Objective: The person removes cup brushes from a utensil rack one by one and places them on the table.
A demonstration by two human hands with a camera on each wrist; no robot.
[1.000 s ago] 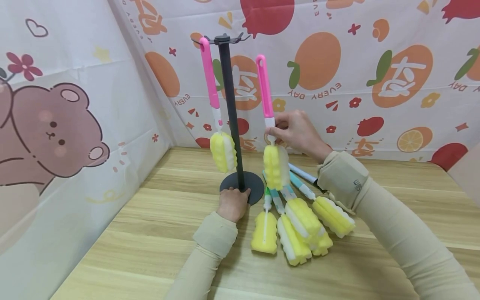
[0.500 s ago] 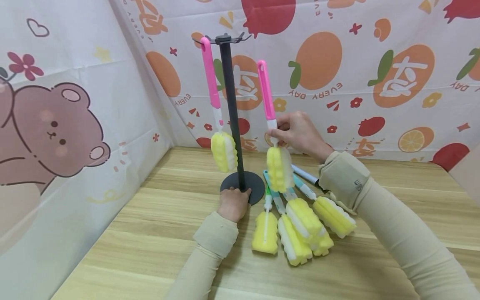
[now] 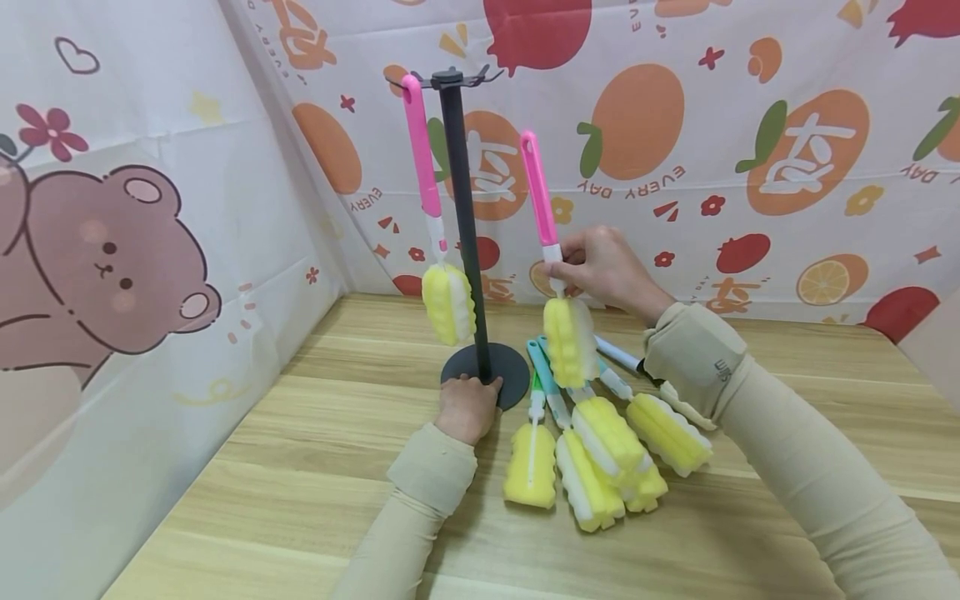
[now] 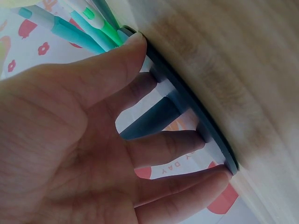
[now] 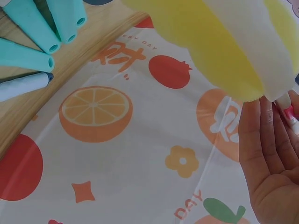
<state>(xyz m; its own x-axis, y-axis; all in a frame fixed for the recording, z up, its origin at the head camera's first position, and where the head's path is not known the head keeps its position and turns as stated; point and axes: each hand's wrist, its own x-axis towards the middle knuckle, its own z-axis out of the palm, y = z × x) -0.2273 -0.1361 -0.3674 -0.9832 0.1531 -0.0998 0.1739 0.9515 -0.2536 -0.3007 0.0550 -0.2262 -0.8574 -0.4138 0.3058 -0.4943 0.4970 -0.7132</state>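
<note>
My right hand (image 3: 609, 265) pinches the white neck of a pink-handled sponge bottle brush (image 3: 567, 343), holding it upright with its yellow-and-white sponge down, right of a black stand (image 3: 463, 200). The right wrist view shows that sponge (image 5: 205, 42) close up above my fingers. Low on the stand, my left hand (image 3: 467, 408) presses the round base (image 3: 513, 371). Up close in the left wrist view, the fingers of this left hand (image 4: 93, 126) are spread, their tips on the base. Another pink-handled bottle brush (image 3: 447, 304) hangs from a top hook.
Several sponge brushes (image 3: 609, 433) with teal and green handles lie in a pile on the wooden table (image 3: 300, 467), right of the base. A pale blue-grey handle (image 3: 618, 354) lies behind them. Patterned fabric (image 3: 720, 192) stands along the back and left sides.
My right hand and its bottle brush have moved a little right and down, away from the stand, with the brush tilting slightly more. My left hand and the hanging brush stay in place.
</note>
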